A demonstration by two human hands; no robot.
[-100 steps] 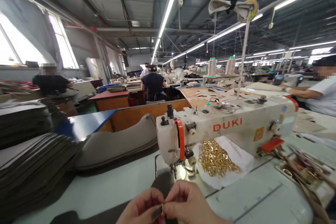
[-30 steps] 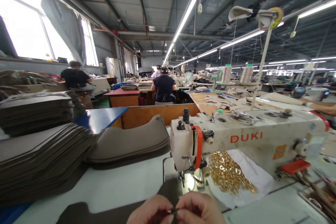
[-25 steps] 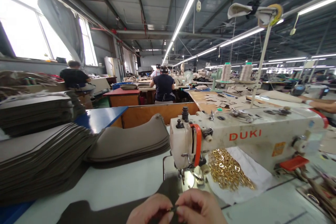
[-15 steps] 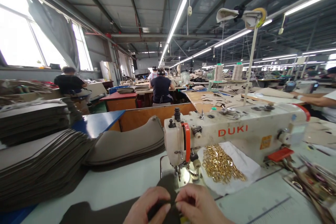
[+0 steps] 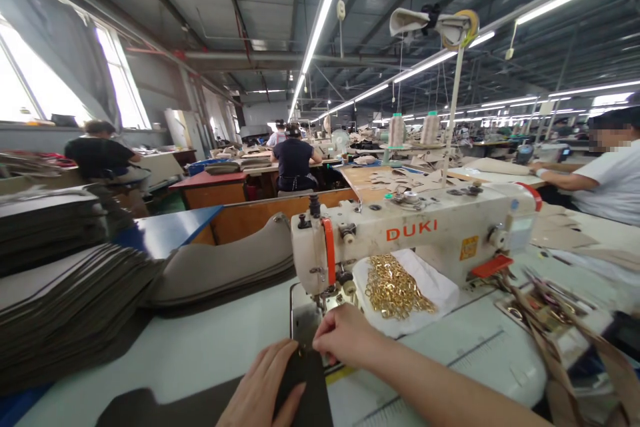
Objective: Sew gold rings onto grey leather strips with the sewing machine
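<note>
My left hand point(image 5: 267, 383) rests on a dark fabric piece point(image 5: 315, 387), thumb apart from the fingers, at the front of the machine bed. Beside its fingertips a small gold ring point(image 5: 301, 351) shows on the fabric. My right hand point(image 5: 343, 337) is closed in a pinch just right of the ring, in front of the needle area; what it pinches is too small to make out. The white sewing machine point(image 5: 370, 237) stands behind both hands. Many gold rings point(image 5: 397, 285) lie on a white cloth point(image 5: 440, 283) under its arm.
Stacks of dark fabric panels point(image 5: 65, 307) stand at the left, with more curved panels point(image 5: 225, 267) beside the machine. A tray point(image 5: 555, 320) with straps and tools lies at the right. A person point(image 5: 613, 173) sits at the far right; others work farther back.
My right hand has moved up toward the needle area and its forearm now reaches across from the right. My left hand has flattened onto the fabric. The view has turned right.
</note>
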